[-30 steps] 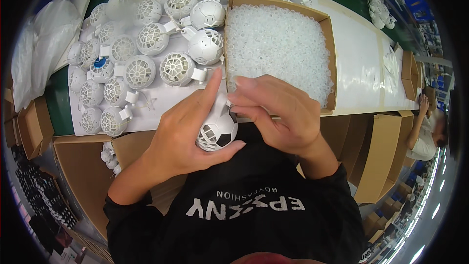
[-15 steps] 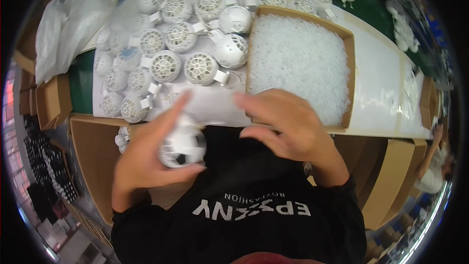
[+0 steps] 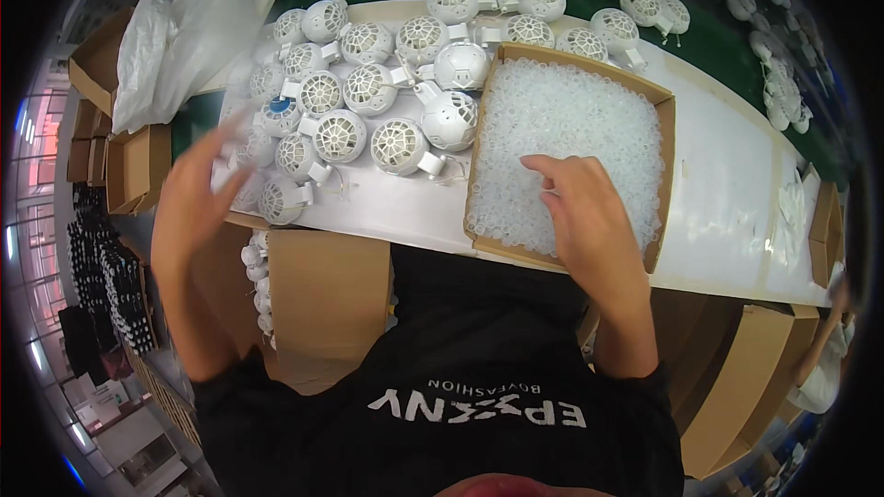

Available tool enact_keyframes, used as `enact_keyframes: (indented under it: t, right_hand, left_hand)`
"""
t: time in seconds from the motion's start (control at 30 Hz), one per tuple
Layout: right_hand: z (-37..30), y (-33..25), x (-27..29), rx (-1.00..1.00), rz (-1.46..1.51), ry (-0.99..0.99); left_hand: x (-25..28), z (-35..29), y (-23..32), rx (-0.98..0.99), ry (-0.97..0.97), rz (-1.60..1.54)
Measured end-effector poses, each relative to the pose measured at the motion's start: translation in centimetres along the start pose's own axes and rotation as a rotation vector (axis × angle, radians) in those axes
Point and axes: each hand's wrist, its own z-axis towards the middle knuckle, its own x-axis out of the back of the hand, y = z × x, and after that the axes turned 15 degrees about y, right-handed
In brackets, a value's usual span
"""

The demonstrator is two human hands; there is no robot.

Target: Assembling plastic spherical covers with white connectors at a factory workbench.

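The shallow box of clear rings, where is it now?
In the head view, the box sits right of centre on the white table, under the right hand, beside the white balls.

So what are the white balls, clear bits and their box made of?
The white balls look like hard moulded plastic, smooth and slightly shiny, with lattice openings. The clear bits are probably plastic too, glossy and see-through, though soft or hard I can't tell. Their box seems to be cardboard: matt, brown, with thin walls.
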Motion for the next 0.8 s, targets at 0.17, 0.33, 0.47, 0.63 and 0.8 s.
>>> enact_keyframes:
  t: [0.17, 0.33, 0.47, 0.63, 0.8]
  right_hand:
    - [0.0, 0.2, -0.2, 0.03, -0.04, 0.044]
    - [0.0, -0.2, 0.2, 0.003, 0.132, 0.05]
    - [-0.2, 0.1, 0.1, -0.016, 0.175, 0.086]
    - [-0.2, -0.1, 0.0, -0.039, 0.208, 0.1]
    - [0.1, -0.2, 0.2, 0.01, 0.179, 0.101]
  left_hand:
    - [-6.3, 12.0, -3.2, -0.105, 0.088, -0.055]
    - [-10.5, 19.2, -1.2, 0.008, -0.037, 0.082]
    - [-12.1, 20.8, 1.2, -0.07, -0.123, 0.19]
    - [-14.0, 20.9, 0.0, 0.03, -0.114, 0.131]
    - [-11.7, 19.0, -0.9, 0.204, 0.245, -0.466]
